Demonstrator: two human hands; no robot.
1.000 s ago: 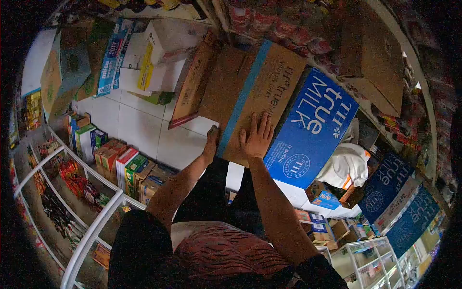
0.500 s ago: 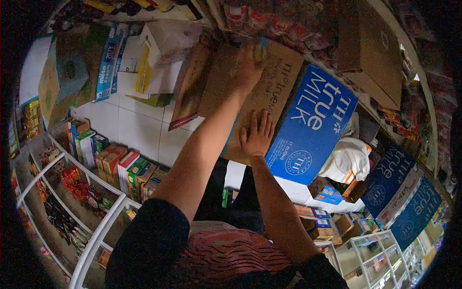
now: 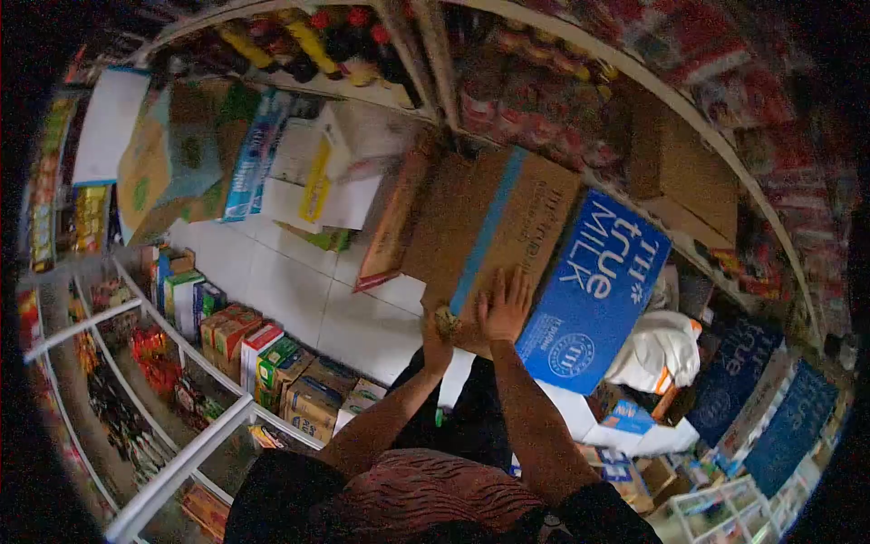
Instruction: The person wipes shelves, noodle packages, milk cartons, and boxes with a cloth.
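A brown cardboard carton (image 3: 535,204) printed "TH true MILK" lies in front of me, with its side flap in blue (image 3: 598,286) on the right. A strip of blue tape (image 3: 488,231) runs across the brown top from the far edge towards me. My left hand (image 3: 439,349) is closed around a roll of tape (image 3: 447,321) at the carton's near edge, where the strip ends. My right hand (image 3: 507,306) lies flat on the top with its fingers spread, just right of the strip.
Left of the carton, several open cartons (image 3: 190,154) stand on the white tiled floor (image 3: 317,304). A white-framed rack (image 3: 195,453) and a row of boxes (image 3: 272,367) are at lower left. Right are a white bag (image 3: 654,352), more blue milk cartons (image 3: 739,376) and an open brown carton (image 3: 684,181).
My left hand has come from the carton's far edge down to its near edge with the tape roll, and the blue strip now shows along the top. My right hand stays on the carton.
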